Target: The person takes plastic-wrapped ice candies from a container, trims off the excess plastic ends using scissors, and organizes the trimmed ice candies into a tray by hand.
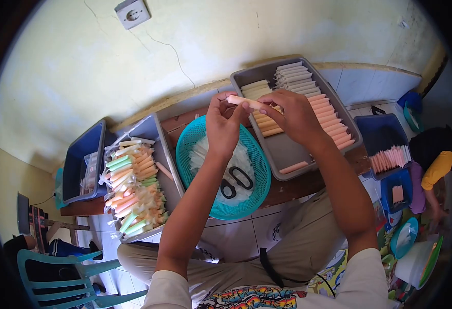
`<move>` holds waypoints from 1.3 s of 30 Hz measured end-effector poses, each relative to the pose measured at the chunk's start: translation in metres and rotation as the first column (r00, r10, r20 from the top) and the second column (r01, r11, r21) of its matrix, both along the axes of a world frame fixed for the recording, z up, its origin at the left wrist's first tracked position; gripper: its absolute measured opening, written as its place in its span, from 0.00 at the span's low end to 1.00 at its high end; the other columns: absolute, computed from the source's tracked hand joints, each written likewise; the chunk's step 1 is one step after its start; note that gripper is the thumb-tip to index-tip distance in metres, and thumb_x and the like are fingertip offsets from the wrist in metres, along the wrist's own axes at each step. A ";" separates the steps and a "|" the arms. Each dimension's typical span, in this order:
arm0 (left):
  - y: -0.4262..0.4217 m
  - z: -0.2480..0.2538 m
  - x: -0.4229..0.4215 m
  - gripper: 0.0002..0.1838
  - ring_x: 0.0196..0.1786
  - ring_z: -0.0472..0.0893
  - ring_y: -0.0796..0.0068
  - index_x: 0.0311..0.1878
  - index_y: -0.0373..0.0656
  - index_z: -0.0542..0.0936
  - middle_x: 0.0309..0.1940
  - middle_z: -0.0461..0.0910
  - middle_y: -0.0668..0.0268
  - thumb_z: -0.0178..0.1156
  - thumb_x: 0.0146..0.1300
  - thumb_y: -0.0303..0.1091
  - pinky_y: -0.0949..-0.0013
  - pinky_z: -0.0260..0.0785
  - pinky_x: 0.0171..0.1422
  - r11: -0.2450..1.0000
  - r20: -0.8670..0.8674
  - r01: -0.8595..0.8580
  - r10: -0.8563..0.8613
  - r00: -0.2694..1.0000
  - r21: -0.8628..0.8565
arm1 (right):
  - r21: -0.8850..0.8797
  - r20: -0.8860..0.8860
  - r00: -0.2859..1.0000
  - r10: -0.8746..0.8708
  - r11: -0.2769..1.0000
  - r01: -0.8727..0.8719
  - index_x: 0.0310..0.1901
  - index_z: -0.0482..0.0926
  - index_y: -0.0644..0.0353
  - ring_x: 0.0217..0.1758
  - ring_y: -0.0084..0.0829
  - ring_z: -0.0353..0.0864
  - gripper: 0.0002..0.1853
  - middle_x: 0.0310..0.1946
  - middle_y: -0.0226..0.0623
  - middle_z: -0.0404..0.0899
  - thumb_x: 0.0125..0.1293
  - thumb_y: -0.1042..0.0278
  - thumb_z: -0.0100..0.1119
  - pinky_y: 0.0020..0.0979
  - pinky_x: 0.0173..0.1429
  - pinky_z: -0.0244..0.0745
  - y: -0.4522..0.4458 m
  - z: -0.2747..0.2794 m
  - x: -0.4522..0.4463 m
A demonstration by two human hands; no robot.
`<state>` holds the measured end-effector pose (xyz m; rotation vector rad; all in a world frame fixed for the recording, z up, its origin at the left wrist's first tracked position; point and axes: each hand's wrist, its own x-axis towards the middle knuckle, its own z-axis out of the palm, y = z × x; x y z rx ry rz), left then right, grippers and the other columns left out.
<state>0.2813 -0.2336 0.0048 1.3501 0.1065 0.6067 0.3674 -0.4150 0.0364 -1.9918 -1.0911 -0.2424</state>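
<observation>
Hands pinching: left hand (223,129) and right hand (299,117) towards opposite ends of pink tube (246,102), raised above table (283,191). Just below: teal basket (265,181) holding clear plastic (242,155), black-handled scissors (232,173). Right: grey tray (289,150), rows of pink, yellow, white tubes (325,116). Left: second tray (170,196) heaped with bagged tubes (135,183).

Pale peach stick (240,100), slim (partly covered), slightly tilted, held aloft

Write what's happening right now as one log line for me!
left hand: holding pink stick | right hand: holding same stick | scissors: lying in teal basket | gray tray: sticks in rows
</observation>
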 end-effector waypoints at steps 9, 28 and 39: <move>0.004 -0.035 0.052 0.17 0.64 0.86 0.57 0.60 0.43 0.88 0.56 0.89 0.55 0.72 0.73 0.40 0.52 0.76 0.72 0.391 0.015 -0.149 0.326 0.945 0.908 | -0.177 0.098 0.987 -0.125 0.974 0.141 0.46 0.90 0.55 0.54 0.47 0.87 0.10 0.45 0.38 0.88 0.73 0.60 0.68 0.49 0.58 0.82 -0.007 -0.053 0.084; 0.002 -0.037 0.094 0.20 0.70 0.82 0.59 0.56 0.50 0.94 0.53 0.92 0.56 0.61 0.64 0.38 0.25 0.34 0.90 0.009 -0.412 0.436 0.348 0.842 0.900 | -0.384 0.207 0.970 -0.129 0.901 0.202 0.40 0.91 0.57 0.53 0.53 0.90 0.14 0.45 0.49 0.89 0.74 0.66 0.54 0.51 0.58 0.86 0.028 -0.122 0.113; 0.000 -0.037 0.091 0.21 0.73 0.79 0.61 0.56 0.52 0.94 0.52 0.92 0.58 0.59 0.67 0.41 0.27 0.31 0.90 -0.043 -0.415 0.460 0.364 0.834 0.887 | -0.463 0.187 0.968 -0.168 0.854 0.238 0.46 0.88 0.60 0.58 0.51 0.89 0.12 0.50 0.47 0.88 0.76 0.70 0.53 0.51 0.60 0.86 0.027 -0.111 0.102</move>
